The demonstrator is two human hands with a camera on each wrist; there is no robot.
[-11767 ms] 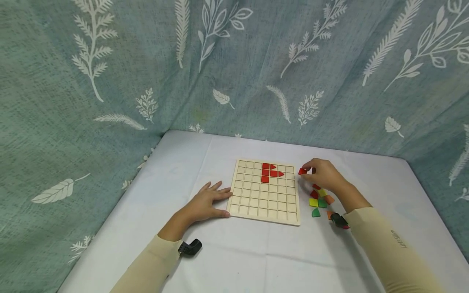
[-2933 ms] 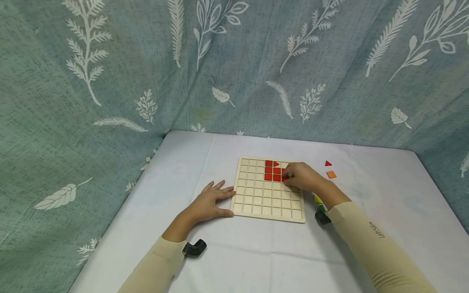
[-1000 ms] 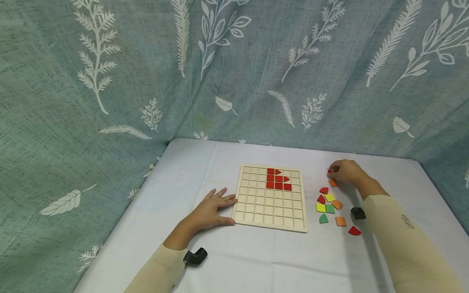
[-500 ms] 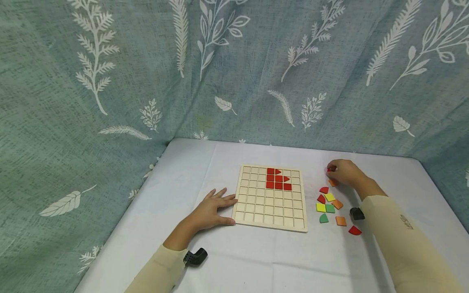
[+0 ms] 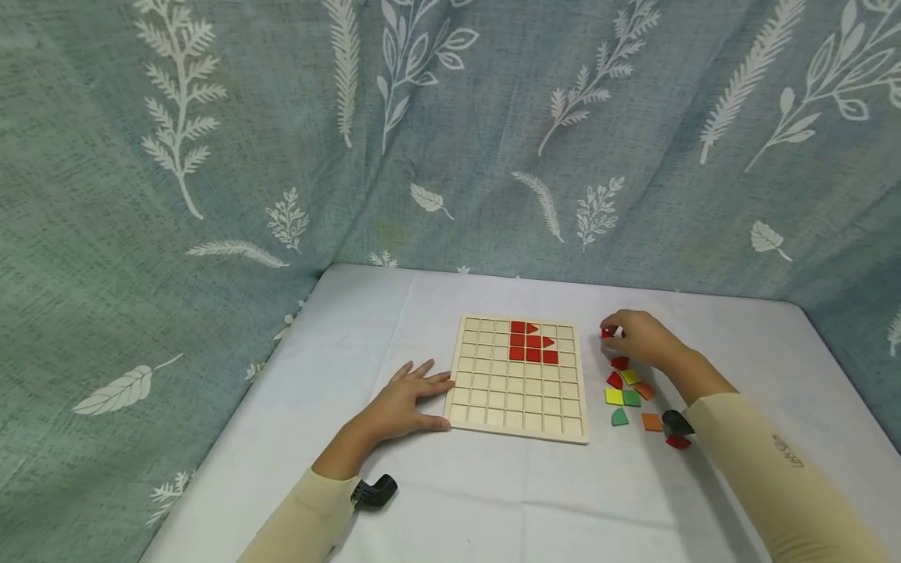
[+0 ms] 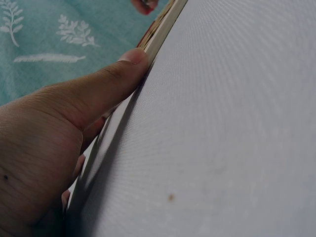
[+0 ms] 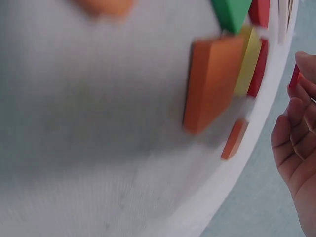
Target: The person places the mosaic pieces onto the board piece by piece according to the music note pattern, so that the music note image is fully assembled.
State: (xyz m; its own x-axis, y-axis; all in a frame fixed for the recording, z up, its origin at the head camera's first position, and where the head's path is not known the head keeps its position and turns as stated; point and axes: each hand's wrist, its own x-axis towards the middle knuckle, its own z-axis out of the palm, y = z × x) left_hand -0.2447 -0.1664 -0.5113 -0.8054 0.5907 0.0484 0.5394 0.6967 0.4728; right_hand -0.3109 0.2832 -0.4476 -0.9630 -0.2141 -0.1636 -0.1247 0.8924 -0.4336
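Leaf-printed cloth point(image 5: 450, 211) is hanging behind the white-covered bench point(image 5: 450, 500). Head view: the right hand point(image 5: 639, 338) is pinching a red piece point(image 5: 605, 334), the gridded board point(image 5: 493, 392) is lying to that hand's left, and loose tiles point(image 5: 632, 398) are lying nearer its wrist. The left hand point(image 5: 400, 403), fingers straight and spread, is resting against the board. Left wrist: thumb is touching the board's edge. Right wrist: thumb and finger are clamping the red piece, which is looking thin, light, stiff, perhaps slippery; opposite edges are seeming the place to grip.
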